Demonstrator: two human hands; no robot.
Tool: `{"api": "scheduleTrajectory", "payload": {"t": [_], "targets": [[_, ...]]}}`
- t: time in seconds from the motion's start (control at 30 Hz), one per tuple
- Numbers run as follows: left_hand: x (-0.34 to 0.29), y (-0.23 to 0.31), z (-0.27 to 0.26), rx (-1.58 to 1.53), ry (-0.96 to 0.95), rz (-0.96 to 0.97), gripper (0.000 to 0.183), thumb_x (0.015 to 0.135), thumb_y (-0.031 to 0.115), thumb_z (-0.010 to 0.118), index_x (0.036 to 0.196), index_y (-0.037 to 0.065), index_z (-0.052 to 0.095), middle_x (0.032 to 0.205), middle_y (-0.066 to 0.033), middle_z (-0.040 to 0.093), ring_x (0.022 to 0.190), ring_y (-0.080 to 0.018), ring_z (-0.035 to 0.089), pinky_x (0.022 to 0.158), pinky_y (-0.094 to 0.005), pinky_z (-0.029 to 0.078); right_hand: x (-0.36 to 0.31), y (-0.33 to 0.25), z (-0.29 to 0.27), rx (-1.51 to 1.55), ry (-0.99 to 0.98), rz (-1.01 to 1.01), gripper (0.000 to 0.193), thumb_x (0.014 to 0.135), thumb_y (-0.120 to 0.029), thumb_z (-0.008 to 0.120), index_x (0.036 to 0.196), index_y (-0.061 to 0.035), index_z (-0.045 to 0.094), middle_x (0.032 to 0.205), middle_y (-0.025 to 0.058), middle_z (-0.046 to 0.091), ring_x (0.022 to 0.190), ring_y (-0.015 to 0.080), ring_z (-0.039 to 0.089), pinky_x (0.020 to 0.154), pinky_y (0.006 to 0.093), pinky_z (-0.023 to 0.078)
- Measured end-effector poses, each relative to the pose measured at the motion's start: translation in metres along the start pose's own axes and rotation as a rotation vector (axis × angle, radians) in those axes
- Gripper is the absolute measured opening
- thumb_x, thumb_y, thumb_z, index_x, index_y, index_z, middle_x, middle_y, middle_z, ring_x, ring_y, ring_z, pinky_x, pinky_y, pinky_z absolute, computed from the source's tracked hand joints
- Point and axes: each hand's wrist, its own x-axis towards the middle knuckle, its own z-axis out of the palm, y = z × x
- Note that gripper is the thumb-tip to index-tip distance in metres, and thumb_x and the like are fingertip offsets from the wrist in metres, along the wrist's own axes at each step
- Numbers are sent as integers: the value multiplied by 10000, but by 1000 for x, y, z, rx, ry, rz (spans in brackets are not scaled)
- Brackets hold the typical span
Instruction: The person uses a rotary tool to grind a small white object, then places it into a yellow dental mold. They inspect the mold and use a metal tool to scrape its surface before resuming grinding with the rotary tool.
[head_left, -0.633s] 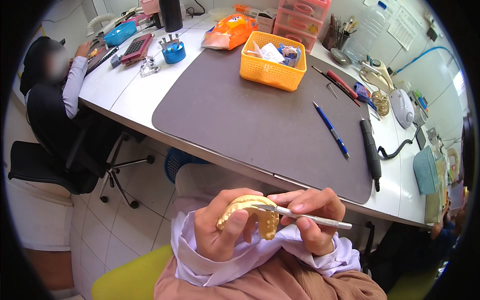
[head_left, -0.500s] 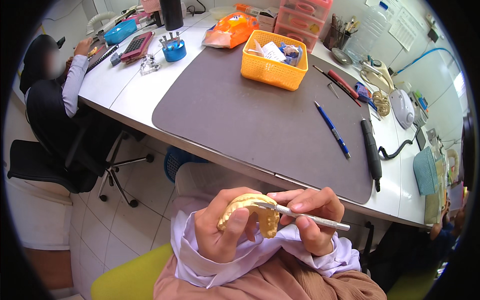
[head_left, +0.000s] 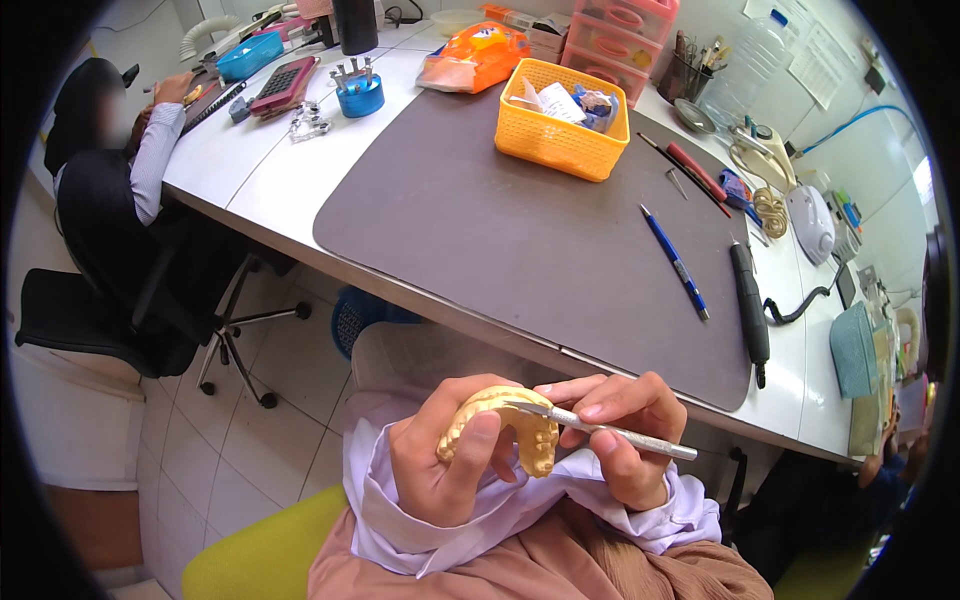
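A yellow, horseshoe-shaped dental cast (head_left: 538, 432) with a row of teeth is gripped in my left hand (head_left: 440, 450), thumb across its front side. My right hand (head_left: 630, 430) pinches a slim silver craft knife (head_left: 640, 441) like a pen. The knife's blade lies against the inner side of the cast's arch, near its top. Both hands are above my lap, in front of the desk's near edge. Some of my left fingers are hidden behind the cast.
On the desk's grey mat (head_left: 450, 220) are a yellow basket (head_left: 555, 150) with packets, a blue mechanical pencil (head_left: 675, 262) and a black handpiece (head_left: 748, 315). A blue bur holder (head_left: 360, 95) stands beyond the mat. Another person (head_left: 120, 170) sits at the far left.
The desk and its contents sit slightly further right in the picture, as the view has turned a little. My hands, the cast and the knife keep nearly the same position.
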Motion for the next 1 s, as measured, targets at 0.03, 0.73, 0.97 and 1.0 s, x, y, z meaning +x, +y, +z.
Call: {"api": "scheduleTrajectory", "payload": {"t": [0.03, 0.73, 0.97, 1.0], "targets": [[-1, 0, -1, 0, 6, 0, 445, 978, 377, 453, 1003, -43, 598, 714, -81, 644, 494, -94, 572, 422, -190, 401, 1, 1, 1, 0, -4, 1, 191, 886, 28, 539, 1076, 29, 529, 1119, 334, 590, 1099, 402, 596, 883, 453, 532], [-14, 6, -16, -38, 50, -30, 302, 977, 212, 487, 1060, -55, 601, 751, -84, 668, 591, -100, 625, 517, -225, 509, 8, 9, 10, 71, -58, 33, 152, 887, 15, 542, 1032, 53, 519, 1078, 326, 595, 1077, 385, 606, 880, 443, 530], [-16, 7, -18, -30, 66, -30, 304, 973, 214, 494, 1065, -55, 600, 751, -85, 669, 596, -101, 628, 523, -227, 516, 10, 9, 12, 85, -64, 58, 149, 888, 8, 545, 1027, 53, 516, 1110, 361, 578, 1069, 372, 611, 881, 447, 524], [-16, 7, -18, -24, 69, -25, 304, 972, 215, 496, 1066, -55, 600, 751, -86, 669, 597, -101, 629, 523, -227, 517, 10, 8, 12, 90, -58, 63, 149, 889, 6, 546, 1027, 52, 517, 1107, 361, 580, 1068, 374, 612, 881, 447, 523]]}}
